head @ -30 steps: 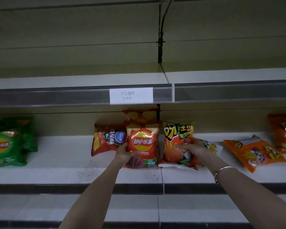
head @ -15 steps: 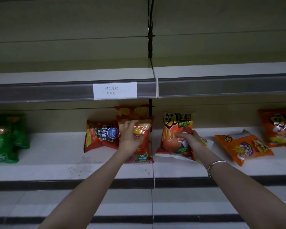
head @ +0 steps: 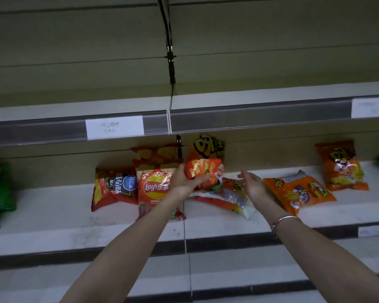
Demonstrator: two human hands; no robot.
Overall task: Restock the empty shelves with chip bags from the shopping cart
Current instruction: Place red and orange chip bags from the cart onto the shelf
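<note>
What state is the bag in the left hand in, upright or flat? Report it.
Upright: the orange bag is held on end, logo uppermost, with the left hand gripping its lower half.

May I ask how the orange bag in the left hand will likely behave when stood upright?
Probably light: the left hand alone holds the orange bag. Its glossy, crinkled film looks slippery and soft; it may slump.

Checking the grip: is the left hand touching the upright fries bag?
Touching. Head view: the left hand grips the upright fries bag low down.
</note>
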